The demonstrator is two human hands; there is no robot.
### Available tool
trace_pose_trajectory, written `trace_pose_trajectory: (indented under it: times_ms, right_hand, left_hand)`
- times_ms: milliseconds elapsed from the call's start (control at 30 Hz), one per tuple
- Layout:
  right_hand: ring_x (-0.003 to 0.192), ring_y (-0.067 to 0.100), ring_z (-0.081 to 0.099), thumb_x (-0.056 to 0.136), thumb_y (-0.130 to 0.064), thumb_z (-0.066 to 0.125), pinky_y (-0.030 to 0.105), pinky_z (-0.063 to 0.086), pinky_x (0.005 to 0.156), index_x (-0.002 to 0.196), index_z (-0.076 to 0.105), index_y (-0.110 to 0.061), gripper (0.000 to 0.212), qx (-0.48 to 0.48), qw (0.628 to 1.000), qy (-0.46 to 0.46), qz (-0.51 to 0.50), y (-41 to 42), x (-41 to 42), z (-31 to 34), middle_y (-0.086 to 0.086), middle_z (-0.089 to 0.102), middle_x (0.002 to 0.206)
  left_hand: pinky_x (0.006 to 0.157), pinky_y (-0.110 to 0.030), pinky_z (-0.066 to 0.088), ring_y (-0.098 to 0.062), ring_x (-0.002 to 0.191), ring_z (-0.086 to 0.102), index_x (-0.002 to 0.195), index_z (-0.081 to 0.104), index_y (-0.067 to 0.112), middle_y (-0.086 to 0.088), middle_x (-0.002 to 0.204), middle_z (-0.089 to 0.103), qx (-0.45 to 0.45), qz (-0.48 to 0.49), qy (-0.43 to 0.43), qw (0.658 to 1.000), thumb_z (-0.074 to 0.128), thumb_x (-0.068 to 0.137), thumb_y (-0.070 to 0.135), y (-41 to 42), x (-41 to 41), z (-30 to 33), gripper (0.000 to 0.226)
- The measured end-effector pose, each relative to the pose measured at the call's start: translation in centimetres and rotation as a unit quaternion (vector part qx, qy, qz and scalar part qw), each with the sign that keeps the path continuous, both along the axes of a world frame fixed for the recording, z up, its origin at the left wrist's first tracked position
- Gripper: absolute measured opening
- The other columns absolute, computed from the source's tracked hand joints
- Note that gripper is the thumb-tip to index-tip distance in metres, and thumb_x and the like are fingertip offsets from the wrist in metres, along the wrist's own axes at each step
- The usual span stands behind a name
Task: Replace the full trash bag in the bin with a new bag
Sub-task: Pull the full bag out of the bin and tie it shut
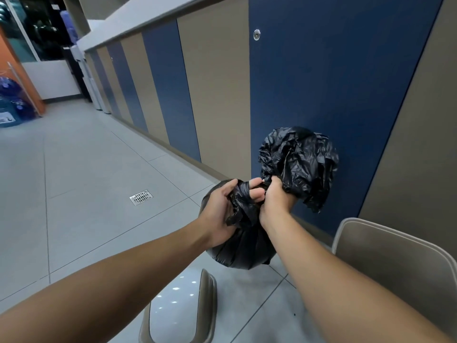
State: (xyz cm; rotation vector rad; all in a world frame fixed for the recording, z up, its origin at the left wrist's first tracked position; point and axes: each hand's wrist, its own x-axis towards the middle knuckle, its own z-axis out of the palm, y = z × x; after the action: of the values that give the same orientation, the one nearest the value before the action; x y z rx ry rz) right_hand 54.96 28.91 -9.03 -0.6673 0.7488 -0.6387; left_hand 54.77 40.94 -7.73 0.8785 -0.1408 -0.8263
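Both arms outstretched, L hand & R hand fingers clamped on black trash bag neck.

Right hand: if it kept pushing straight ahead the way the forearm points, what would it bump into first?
Probably the loose bunched top of the black trash bag that the right hand already grips. Past that stands the blue cabinet door, though the gap to it is hard to judge.

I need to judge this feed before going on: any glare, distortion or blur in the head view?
Head view: wide-angle bending curves the cabinet panels and floor tiles; small ceiling-light reflections dot the glossy bin lid; dim, even light, no hard shadows; the black trash bag and both hands, left and right, look reasonably sharp; far left background is soft.
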Motion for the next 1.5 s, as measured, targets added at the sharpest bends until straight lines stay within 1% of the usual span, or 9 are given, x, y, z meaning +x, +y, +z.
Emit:
trace_pose_trajectory:
  times_ms: [100, 233, 300, 633, 800, 933, 1100, 1300, 1500]
  right_hand:
    - [0.092, 0.019, 0.071, 0.088, -0.028, 0.074, 0.031, 0.057, 0.084, 0.109, 0.063, -0.018, 0.026, -0.096, 0.995, 0.036, 0.014, 0.0, -0.1, -1.2, 0.000, 0.072, 0.111]
    - [0.065, 0.003, 0.073, 0.083, -0.022, 0.079, 0.018, 0.055, 0.059, 0.092, 0.062, -0.026, 0.020, -0.204, 0.976, 0.047, 0.065, -0.6, -1.2, -2.7, -0.014, 0.068, 0.086]
    - [0.083, 0.010, 0.069, 0.080, -0.025, 0.081, 0.023, 0.052, 0.073, 0.105, 0.065, -0.021, 0.030, -0.273, 0.955, 0.089, 0.079, -0.3, -1.6, -3.5, -0.011, 0.063, 0.094]
    - [0.118, 0.028, 0.066, 0.083, -0.028, 0.080, 0.048, 0.053, 0.105, 0.138, 0.057, -0.018, 0.060, 0.027, 0.994, 0.017, 0.100, 2.2, -1.9, -2.8, 0.004, 0.068, 0.131]
    - [0.110, 0.031, 0.067, 0.072, -0.042, 0.089, 0.049, 0.056, 0.099, 0.115, 0.065, -0.014, 0.057, -0.026, 0.988, 0.139, 0.059, 2.9, -2.7, -4.8, 0.007, 0.071, 0.123]
    - [0.127, 0.034, 0.054, 0.068, -0.047, 0.088, 0.052, 0.047, 0.108, 0.146, 0.043, -0.013, 0.096, -0.115, 0.975, 0.186, -0.042, 2.1, -3.8, -4.3, 0.010, 0.049, 0.143]
    - [0.132, 0.036, 0.038, 0.067, -0.013, 0.086, 0.055, 0.033, 0.107, 0.151, 0.027, -0.027, 0.104, -0.426, 0.846, 0.283, -0.150, -0.2, -4.4, -2.7, 0.013, 0.029, 0.154]
    - [0.146, 0.028, 0.039, 0.086, -0.012, 0.063, 0.048, 0.023, 0.123, 0.125, 0.070, -0.020, 0.040, -0.843, 0.516, 0.127, 0.082, 0.3, -5.3, -5.0, 0.001, 0.060, 0.140]
    - [0.131, 0.032, 0.051, 0.094, -0.035, 0.055, 0.044, 0.045, 0.106, 0.155, 0.015, -0.034, 0.073, -0.716, 0.589, 0.195, 0.319, 0.4, -6.8, -6.6, 0.002, 0.046, 0.152]
  left_hand:
    - [0.100, -0.036, 0.049, -0.017, 0.115, 0.072, 0.146, 0.056, 0.018, -0.005, 0.123, 0.076, 0.079, -0.027, -0.092, 0.992, 0.027, 0.110, 0.044, 0.0, 0.3, 0.5, 0.053]
    - [0.112, -0.031, 0.044, -0.006, 0.128, 0.062, 0.133, 0.071, 0.027, 0.011, 0.142, 0.065, 0.339, -0.047, -0.284, 0.895, 0.021, 0.107, 0.062, 0.5, 0.5, -0.1, 0.066]
    - [0.123, -0.038, 0.034, -0.011, 0.140, 0.050, 0.148, 0.056, 0.030, 0.009, 0.152, 0.055, 0.384, -0.069, -0.304, 0.869, 0.021, 0.104, 0.068, 0.7, 0.1, -0.9, 0.068]
    - [0.099, -0.038, 0.051, -0.026, 0.127, 0.064, 0.134, 0.067, 0.020, -0.009, 0.136, 0.069, 0.170, 0.053, -0.072, 0.981, 0.044, 0.101, 0.059, -2.0, -0.6, 1.2, 0.056]
    - [0.115, -0.043, 0.041, -0.027, 0.126, 0.064, 0.111, 0.069, 0.012, -0.011, 0.131, 0.072, 0.227, 0.077, -0.039, 0.970, 0.031, 0.105, 0.058, -1.5, -0.3, -1.2, 0.060]
    - [0.094, -0.036, 0.048, -0.018, 0.111, 0.070, 0.115, 0.079, 0.024, 0.001, 0.111, 0.080, 0.311, 0.063, -0.089, 0.944, 0.024, 0.103, 0.063, -1.1, -0.1, -2.7, 0.068]
    - [0.074, -0.032, 0.045, -0.011, 0.088, 0.076, 0.081, 0.085, 0.034, 0.006, 0.089, 0.082, 0.359, 0.046, -0.098, 0.927, 0.016, 0.096, 0.078, -0.9, 0.1, -4.0, 0.083]
    - [0.073, -0.028, 0.048, -0.008, 0.095, 0.070, 0.108, 0.077, 0.031, 0.004, 0.105, 0.077, 0.368, 0.010, -0.116, 0.923, 0.016, 0.093, 0.084, -1.0, 0.1, -4.9, 0.082]
    - [0.088, -0.033, 0.047, -0.010, 0.099, 0.071, 0.071, 0.085, 0.027, 0.006, 0.088, 0.081, 0.272, 0.024, -0.044, 0.961, 0.017, 0.095, 0.081, -0.3, 0.6, -4.8, 0.090]
